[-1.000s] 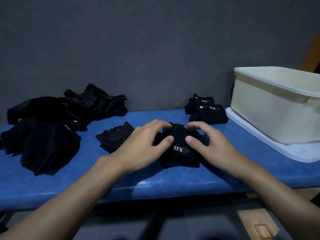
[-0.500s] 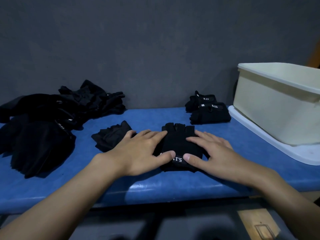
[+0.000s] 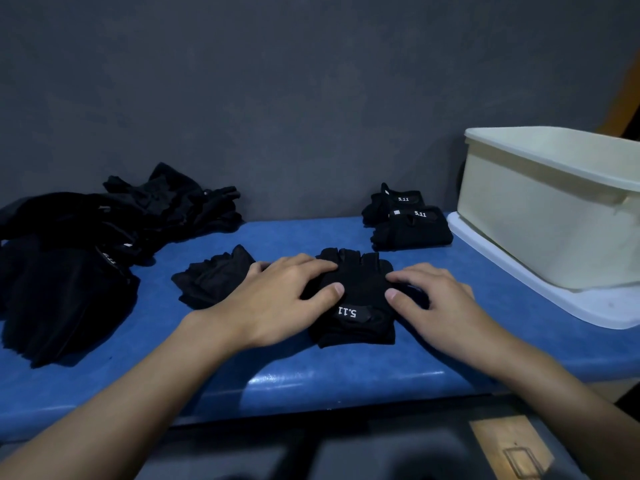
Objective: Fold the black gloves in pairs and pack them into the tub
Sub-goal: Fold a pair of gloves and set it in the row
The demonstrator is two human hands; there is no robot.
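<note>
White "5.11" reads upside down on the cuff of the glove pair lying mid-table; the same "5.11" shows upright on each of two folded pairs stacked by the wall. The left hand lies flat and relaxed over the pair's left edge, thumb pressing its top; the right hand rests on the right edge, fingers lightly arched, thumb tip on the fabric, pressing rather than gripping. A loose glove lies just beside the left hand; a heap of black gloves sits far left. The cream tub stands at the right on a white lid; its inside is hidden.
</note>
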